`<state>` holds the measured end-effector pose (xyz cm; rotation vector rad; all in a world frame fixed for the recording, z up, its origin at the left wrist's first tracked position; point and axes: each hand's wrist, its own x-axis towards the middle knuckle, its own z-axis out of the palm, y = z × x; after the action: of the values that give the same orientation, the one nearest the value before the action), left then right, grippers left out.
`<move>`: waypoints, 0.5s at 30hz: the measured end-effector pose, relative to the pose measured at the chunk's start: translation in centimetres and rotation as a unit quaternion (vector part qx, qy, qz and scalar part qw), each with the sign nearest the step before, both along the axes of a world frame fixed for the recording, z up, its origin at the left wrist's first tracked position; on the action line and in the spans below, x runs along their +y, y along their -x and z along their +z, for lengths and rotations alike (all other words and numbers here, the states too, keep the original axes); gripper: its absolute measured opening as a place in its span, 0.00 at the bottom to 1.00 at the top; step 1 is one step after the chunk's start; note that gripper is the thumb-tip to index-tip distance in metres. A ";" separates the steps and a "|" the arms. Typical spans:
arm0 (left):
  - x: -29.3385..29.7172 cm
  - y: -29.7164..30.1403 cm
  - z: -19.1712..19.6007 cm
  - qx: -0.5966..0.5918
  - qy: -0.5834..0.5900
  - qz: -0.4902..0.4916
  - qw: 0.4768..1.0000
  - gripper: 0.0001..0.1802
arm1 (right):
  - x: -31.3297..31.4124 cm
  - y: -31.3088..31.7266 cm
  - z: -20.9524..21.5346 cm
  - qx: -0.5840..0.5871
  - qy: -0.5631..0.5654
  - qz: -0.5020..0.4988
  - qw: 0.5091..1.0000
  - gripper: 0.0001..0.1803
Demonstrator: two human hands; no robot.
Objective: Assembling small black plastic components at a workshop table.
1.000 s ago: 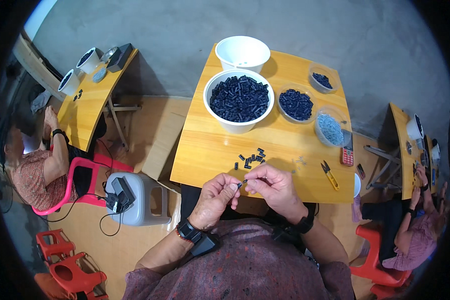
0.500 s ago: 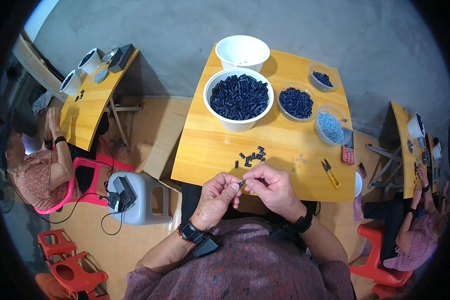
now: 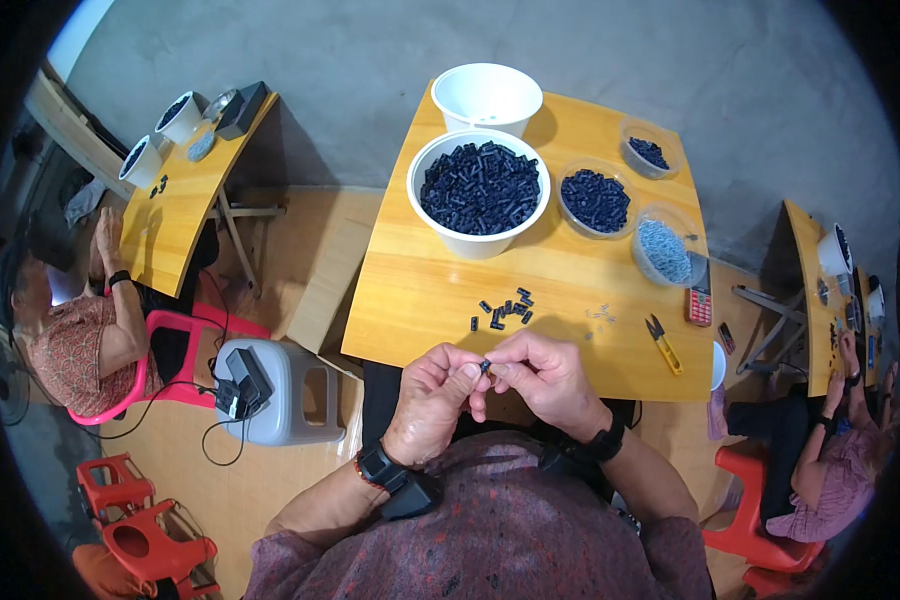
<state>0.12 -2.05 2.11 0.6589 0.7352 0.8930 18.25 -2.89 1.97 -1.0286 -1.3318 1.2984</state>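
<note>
In front of my body, at the table's near edge, my left hand [image 3: 432, 400] pinches a small black plastic piece [image 3: 485, 367] between thumb and forefinger. The fingertips of my right hand [image 3: 548, 378] close on the same piece from the other side; whether they also hold a tiny part is too small to tell. Just beyond my hands lies a loose group of short black plastic pieces [image 3: 508, 309]. A few tiny pale pins [image 3: 601, 314] are scattered to their right. Farther right rest yellow-handled snips [image 3: 663, 346], untouched.
On the wooden table [image 3: 410, 300] stand a white tub [image 3: 475, 246] full of black pieces, another white tub [image 3: 485, 100] behind it, and clear bowls of black pieces [image 3: 595, 203] and light-blue small parts [image 3: 663, 252]. A red-keyed calculator [image 3: 699, 305] lies right. People sit at tables either side.
Both hands stay pinched together at the same spot, with small shifts of the fingers around the black piece. The view has tilted slightly; the things on the table have not moved.
</note>
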 end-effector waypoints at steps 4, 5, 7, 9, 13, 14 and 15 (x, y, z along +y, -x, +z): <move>0.1 -0.2 0.9 0.065 -0.040 0.001 0.997 0.07 | 0.4 -0.6 0.7 -0.029 -0.096 -0.028 0.995 0.04; 0.5 -0.3 1.1 0.081 -0.056 -0.005 0.995 0.07 | 0.8 -1.0 1.1 -0.030 -0.087 -0.025 0.995 0.04; 0.9 -0.1 1.0 0.096 -0.074 -0.012 0.993 0.07 | 1.1 -1.3 1.1 -0.031 -0.078 -0.024 0.996 0.05; 0.8 0.2 0.3 0.073 -0.060 -0.010 0.996 0.06 | 0.7 -1.3 0.7 -0.023 -0.046 -0.016 0.999 0.05; 0.8 0.0 0.1 0.057 -0.070 -0.009 0.996 0.06 | 0.5 -0.8 0.6 -0.018 -0.051 -0.026 0.998 0.05; 0.8 0.0 0.1 0.054 -0.061 -0.011 0.997 0.06 | 0.5 -0.7 0.6 -0.008 -0.045 -0.030 0.999 0.05; 0.9 0.0 0.1 0.051 -0.052 -0.012 0.997 0.06 | 0.5 -0.7 0.7 0.003 -0.038 -0.034 0.999 0.05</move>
<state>0.15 -1.20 2.23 0.8098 0.7741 0.8852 18.95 -2.40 2.67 -1.0072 -1.3211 1.1903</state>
